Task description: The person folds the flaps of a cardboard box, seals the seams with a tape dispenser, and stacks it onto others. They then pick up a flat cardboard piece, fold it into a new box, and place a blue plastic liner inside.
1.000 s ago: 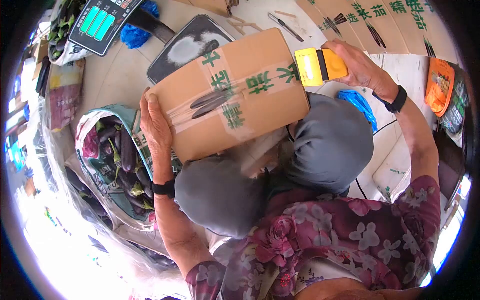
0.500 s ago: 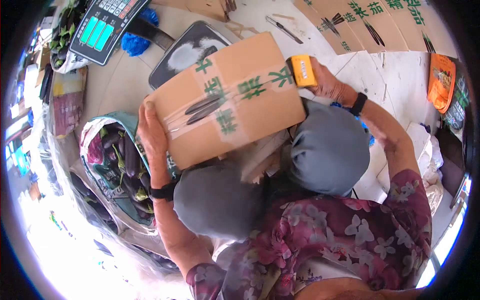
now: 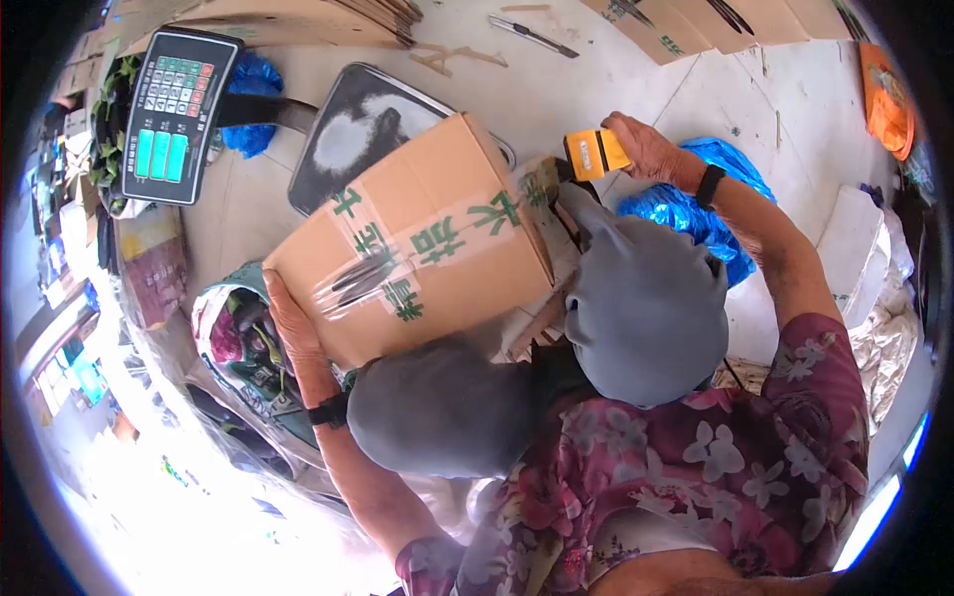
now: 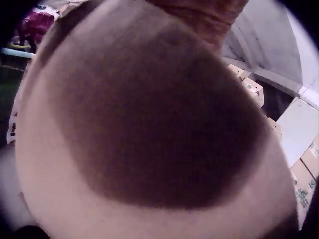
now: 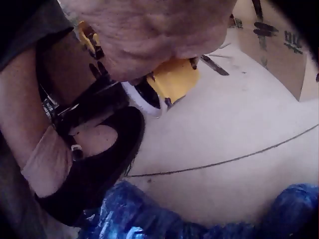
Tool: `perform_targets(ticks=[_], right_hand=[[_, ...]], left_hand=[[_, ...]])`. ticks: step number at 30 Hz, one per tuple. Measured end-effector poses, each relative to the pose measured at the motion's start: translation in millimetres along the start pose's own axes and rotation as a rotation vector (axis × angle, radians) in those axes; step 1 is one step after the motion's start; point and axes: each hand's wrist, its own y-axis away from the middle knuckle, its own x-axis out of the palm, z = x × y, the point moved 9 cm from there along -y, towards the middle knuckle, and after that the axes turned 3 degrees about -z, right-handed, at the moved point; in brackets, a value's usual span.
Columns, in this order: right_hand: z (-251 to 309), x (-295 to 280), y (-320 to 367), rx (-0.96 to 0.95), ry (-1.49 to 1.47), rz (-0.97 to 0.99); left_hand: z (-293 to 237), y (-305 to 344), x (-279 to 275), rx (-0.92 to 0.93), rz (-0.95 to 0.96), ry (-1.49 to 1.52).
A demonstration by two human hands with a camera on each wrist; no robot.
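A taped cardboard box [image 3: 437,228] with green lettering and a printed eggplant picture leans across the person's knees in the head view. My left hand [image 3: 295,323] presses against its left side with the fingers stretched along the edge. My right hand [image 3: 656,157] grips a yellow tape dispenser [image 3: 596,155] just beyond the box's right end. Clear tape [image 3: 540,184] shows between dispenser and box. In the right wrist view the dispenser [image 5: 174,79] is partly hidden under the hand. The box wall [image 4: 159,149] fills most of the left wrist view, dark and blurred.
A platform scale [image 3: 368,134] with a lit display [image 3: 179,119] stands behind the box. An open sack of eggplants [image 3: 253,358] sits at the left. Blue plastic bags [image 3: 701,214] lie under the right wrist; a utility knife [image 3: 532,36] lies on the floor.
The head view has shifted. The box has turned and tilted lower on the knees. My right hand has drawn the dispenser off the box's right end, and tape now shows between them.
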Motion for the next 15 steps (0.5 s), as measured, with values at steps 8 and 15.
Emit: perform_targets(ticks=[8,15], right_hand=[[-14.1,-26.5,41.2,0.130,0.106,-0.030],[53.4,2.7,-24.4,0.119,0.474,0.128]], left_hand=[[4.6,-5.4,4.9,-0.011,0.093,0.108],[9.0,-4.6,6.7,-0.077,0.083,0.174]])
